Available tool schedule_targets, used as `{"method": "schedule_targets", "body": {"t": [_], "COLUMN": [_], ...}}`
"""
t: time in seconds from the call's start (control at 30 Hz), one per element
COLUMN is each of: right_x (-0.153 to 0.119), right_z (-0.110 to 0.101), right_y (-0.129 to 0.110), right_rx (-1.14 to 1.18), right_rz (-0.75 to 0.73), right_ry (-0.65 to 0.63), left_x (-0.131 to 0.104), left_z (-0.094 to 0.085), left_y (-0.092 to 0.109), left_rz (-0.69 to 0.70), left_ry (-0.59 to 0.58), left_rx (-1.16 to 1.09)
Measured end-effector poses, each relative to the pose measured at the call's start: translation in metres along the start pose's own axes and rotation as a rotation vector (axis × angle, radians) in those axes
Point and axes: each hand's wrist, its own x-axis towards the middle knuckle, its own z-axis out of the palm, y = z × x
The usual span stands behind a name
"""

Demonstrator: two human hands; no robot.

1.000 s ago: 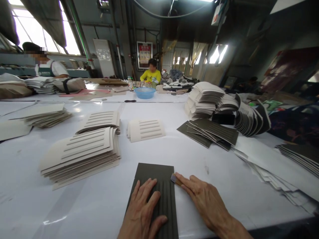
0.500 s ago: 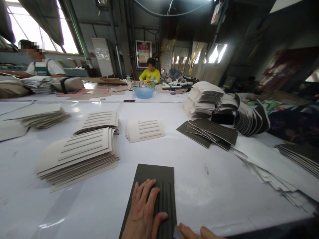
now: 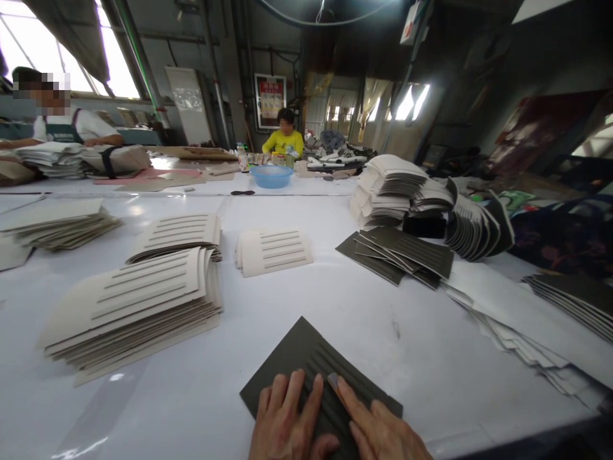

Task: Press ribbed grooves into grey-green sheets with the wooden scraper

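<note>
A dark grey-green panel (image 3: pixel 282 358) with raised parallel ribs lies at a slant on the white table in front of me. My left hand (image 3: pixel 290 415) rests on it with fingers spread, pressing it down. My right hand (image 3: pixel 378 425) is closed around a small flat scraper-like tool (image 3: pixel 332 380), mostly hidden by the fingers. Its pale tip touches the panel beside a rib, close to my left index finger. The panel's near end is covered by both hands.
Pale ribbed panels are stacked at left (image 3: pixel 138 306), with a smaller pile (image 3: pixel 272 250) at centre. Several dark panels (image 3: pixel 402 252) lie fanned out at right, near tall stacks (image 3: pixel 387 185) and white sheets (image 3: pixel 517 313). A blue basin (image 3: pixel 271 176) and two people are farther back.
The dark panel has turned from nearly straight to a slant. My right hand has moved up from the near edge onto the panel, bringing the tool against a rib. My left hand stays on it.
</note>
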Motion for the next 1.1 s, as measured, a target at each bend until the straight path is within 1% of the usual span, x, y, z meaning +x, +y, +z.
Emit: {"method": "schedule_targets", "body": {"t": [0.07,0.2,0.27,0.33,0.4,0.43,0.5,0.57,0.63,0.67,0.73,0.83,0.93,1.0,1.1], "right_x": [0.012,0.057,0.078,0.090,0.091,0.089,0.082,0.074,0.069,0.068,0.068,0.071,0.080,0.090,0.109], "right_z": [-0.009,-0.034,-0.044,-0.054,-0.064,-0.068,-0.073,-0.074,-0.070,-0.067,-0.061,-0.053,-0.051,-0.050,-0.047], "right_y": [-0.011,-0.037,-0.038,-0.027,-0.005,0.008,0.032,0.047,0.053,0.052,0.049,0.042,0.037,0.037,0.041], "right_rx": [-0.032,-0.086,-0.059,0.068,0.198,0.222,0.174,0.084,0.015,-0.015,-0.059,-0.087,-0.113,-0.130,-0.128], "right_rz": [0.014,-0.013,-0.017,-0.038,-0.074,-0.094,-0.117,-0.144,-0.168,-0.176,-0.188,-0.216,-0.266,-0.344,-0.527], "right_ry": [-0.037,-0.067,-0.062,-0.072,-0.057,-0.043,-0.016,-0.027,-0.041,-0.034,-0.004,0.028,0.024,0.023,0.024], "left_x": [-0.002,-0.003,-0.004,-0.007,-0.011,-0.013,-0.013,-0.011,-0.007,-0.006,-0.007,-0.016,-0.024,-0.027,-0.031], "left_z": [0.002,0.002,0.000,-0.001,-0.004,-0.006,-0.010,-0.014,-0.017,-0.018,-0.017,-0.013,-0.009,-0.006,-0.003], "left_y": [0.000,0.003,0.003,0.000,-0.007,-0.011,-0.023,-0.033,-0.040,-0.042,-0.040,-0.032,-0.027,-0.025,-0.021], "left_rz": [0.034,-0.032,-0.050,-0.032,-0.008,0.006,0.016,-0.002,-0.027,-0.039,-0.031,-0.012,-0.027,-0.045,-0.093], "left_ry": [0.036,-0.017,-0.038,-0.043,-0.046,-0.055,-0.103,-0.167,-0.220,-0.227,-0.205,-0.118,-0.108,-0.101,-0.066], "left_rx": [0.005,-0.020,-0.027,-0.028,-0.004,0.009,0.028,0.025,-0.001,-0.015,-0.035,-0.005,0.004,-0.020,-0.056]}}
